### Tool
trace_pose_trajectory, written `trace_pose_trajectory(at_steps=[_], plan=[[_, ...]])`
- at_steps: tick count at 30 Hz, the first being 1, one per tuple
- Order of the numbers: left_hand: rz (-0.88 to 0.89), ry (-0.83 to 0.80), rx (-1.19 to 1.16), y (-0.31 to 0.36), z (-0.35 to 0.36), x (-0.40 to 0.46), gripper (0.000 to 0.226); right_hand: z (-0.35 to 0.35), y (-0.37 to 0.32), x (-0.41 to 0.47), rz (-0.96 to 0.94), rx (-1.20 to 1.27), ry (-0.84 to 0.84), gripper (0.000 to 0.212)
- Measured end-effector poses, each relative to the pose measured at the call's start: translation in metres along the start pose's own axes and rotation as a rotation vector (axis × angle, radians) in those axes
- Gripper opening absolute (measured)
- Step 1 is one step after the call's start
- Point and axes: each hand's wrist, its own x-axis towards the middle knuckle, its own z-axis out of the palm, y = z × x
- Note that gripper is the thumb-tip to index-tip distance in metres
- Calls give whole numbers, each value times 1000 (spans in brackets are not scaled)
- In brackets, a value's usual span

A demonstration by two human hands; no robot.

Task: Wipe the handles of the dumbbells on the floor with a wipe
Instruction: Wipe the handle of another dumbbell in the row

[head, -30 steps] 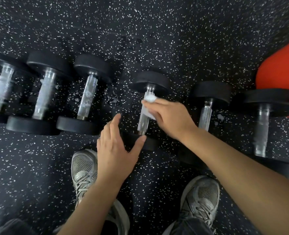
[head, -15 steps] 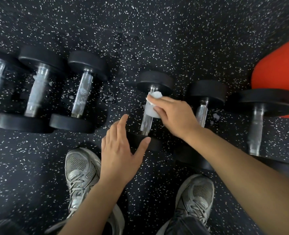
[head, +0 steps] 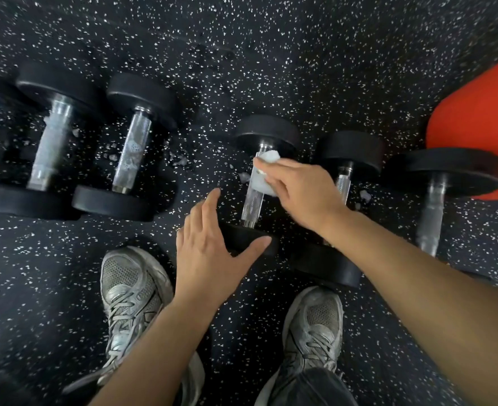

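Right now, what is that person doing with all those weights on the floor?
The person is cleaning dumbbells lined up on the speckled gym floor. Their right hand holds a white wipe wrapped around the upper part of the metal handle of the middle dumbbell. Their left hand rests open against that dumbbell's near weight, seemingly steadying it. Handles to the left look foamy or wet.

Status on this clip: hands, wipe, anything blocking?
Right hand grips wipe on middle dumbbell's handle. Left hand open, steadying its near weight. Nothing blocking.
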Motion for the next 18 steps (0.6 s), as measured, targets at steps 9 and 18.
trace_pose_trajectory(at_steps=[9,18], plan=[[34,-8,-11,11,4,-6,100,-14,-2,-21,-181,-14,-261,42],[-27,25,-65,-1,1,-10,89,-2,3,-16,-59,24,-143,38]])
